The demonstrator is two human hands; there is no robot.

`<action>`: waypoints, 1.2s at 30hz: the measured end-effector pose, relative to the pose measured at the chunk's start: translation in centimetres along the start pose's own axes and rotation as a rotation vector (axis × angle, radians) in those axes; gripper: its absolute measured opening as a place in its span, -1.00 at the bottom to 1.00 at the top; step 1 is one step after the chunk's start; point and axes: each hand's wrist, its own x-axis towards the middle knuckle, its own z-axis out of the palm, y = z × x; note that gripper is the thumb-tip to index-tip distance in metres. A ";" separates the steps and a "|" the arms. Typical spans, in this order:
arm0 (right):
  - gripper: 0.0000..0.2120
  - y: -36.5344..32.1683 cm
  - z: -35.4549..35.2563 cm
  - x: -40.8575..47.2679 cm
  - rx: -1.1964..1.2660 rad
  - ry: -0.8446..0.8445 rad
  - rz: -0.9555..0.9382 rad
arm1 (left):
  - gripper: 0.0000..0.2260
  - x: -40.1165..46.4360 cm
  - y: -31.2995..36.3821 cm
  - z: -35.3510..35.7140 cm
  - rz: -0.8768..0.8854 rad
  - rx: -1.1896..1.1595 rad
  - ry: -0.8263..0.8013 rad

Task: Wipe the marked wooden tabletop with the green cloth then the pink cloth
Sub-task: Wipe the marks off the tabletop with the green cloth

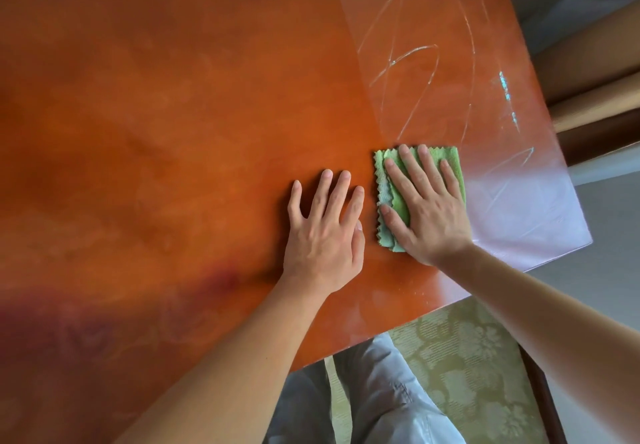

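A folded green cloth [389, 198] with zigzag edges lies on the orange-brown wooden tabletop [173, 114], near its front right part. My right hand [424, 208] presses flat on the cloth with straight fingers. My left hand [325, 229] rests flat on the bare wood just left of the cloth, fingers spread. White scribbled marks [415, 52] and small blue-green marks [506, 87] cover the glossy right end of the table beyond the cloth. No pink cloth is in view.
The table's right edge [568, 173] and front edge [398, 326] are close to my hands. Below the front edge are my lap in grey trousers [377, 398] and a green floral chair seat [467, 357]. Brown furniture [595, 97] stands beyond the right edge.
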 end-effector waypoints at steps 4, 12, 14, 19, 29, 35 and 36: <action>-0.35 0.7 -0.4 2.7 -0.024 -0.009 -0.036 | -0.52 0.0 0.0 0.1 0.000 -0.004 0.003; -0.34 1.0 -0.7 3.6 -0.029 -0.012 -0.051 | -0.53 -0.1 0.1 0.2 -0.008 0.020 0.005; -0.35 0.9 -0.8 3.5 -0.019 -0.023 -0.040 | -0.53 0.0 0.1 0.0 -0.011 0.027 0.004; -0.37 0.8 -0.4 -1.0 0.031 -0.009 0.006 | -0.54 0.1 0.3 0.1 -0.027 0.029 -0.002; -0.38 1.8 0.2 -4.0 0.038 0.001 -0.058 | -0.53 0.3 0.2 0.3 -0.054 0.080 -0.026; -0.35 3.4 -0.3 1.4 -0.017 -0.016 -0.126 | -0.48 3.5 0.8 -0.7 -0.102 0.067 -0.008; -0.34 3.6 -0.4 2.4 -0.023 -0.021 -0.133 | -0.48 4.6 0.7 -0.8 -0.114 0.065 -0.011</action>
